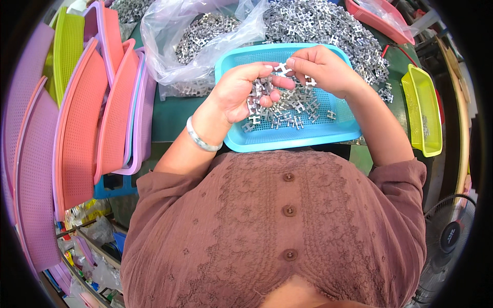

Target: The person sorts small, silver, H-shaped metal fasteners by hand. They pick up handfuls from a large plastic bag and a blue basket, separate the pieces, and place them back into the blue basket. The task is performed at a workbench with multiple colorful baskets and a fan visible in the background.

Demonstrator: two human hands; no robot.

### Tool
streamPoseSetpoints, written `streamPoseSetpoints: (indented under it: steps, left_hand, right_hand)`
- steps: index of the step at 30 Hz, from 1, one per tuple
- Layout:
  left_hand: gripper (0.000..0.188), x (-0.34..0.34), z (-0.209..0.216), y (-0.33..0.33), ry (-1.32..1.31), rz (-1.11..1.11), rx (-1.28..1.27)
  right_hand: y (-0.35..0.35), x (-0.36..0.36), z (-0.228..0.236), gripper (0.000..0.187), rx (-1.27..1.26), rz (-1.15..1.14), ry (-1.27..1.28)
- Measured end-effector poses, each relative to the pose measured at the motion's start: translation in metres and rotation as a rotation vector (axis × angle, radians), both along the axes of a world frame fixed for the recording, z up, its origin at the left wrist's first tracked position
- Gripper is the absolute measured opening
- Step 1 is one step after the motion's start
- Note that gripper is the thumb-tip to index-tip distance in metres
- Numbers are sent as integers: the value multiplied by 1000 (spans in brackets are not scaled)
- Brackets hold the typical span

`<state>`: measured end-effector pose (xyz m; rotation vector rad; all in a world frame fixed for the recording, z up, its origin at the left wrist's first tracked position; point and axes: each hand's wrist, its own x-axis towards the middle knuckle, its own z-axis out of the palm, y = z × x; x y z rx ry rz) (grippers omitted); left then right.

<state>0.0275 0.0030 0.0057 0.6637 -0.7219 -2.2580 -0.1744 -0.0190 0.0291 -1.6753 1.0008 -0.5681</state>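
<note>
Over a blue perforated plastic basket [339, 131], my two hands meet at a small silver H-shaped metal piece [282, 68]. My left hand [244, 90], with a pale bangle at its wrist, is curled around several more of these metal pieces. Its thumb and fingertips reach the piece in front. My right hand [321, 69] pinches that same piece between thumb and forefinger, and another bit of metal shows below its fingers. Loose silver metal pieces [300, 105] lie scattered on the basket floor beneath both hands.
A large heap of metal pieces [318, 25] lies behind the basket, beside a clear plastic bag [159, 46] of more pieces. Stacked coloured baskets [77, 138] stand at left. A yellow basket [429, 113] and a fan [449, 236] are at right; a pink basket [390, 28] is behind.
</note>
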Motion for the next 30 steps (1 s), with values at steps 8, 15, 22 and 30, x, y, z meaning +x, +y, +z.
streamPoseSetpoints:
  steps: [8, 15, 22, 30]
  left_hand:
    - [23, -1, -1, 1, -106, 131, -5]
    - [32, -2, -3, -2, -18, 113, 61]
    - [30, -3, -6, -4, 51, 20, 56]
    - [28, -2, -7, -4, 105, -38, 54]
  right_hand:
    - [0, -3, -2, 25, 64, -45, -55]
    - [0, -2, -2, 23, -116, -76, 41]
    - [6, 9, 1, 13, -90, 60, -110]
    - [3, 8, -4, 11, 23, 71, -111]
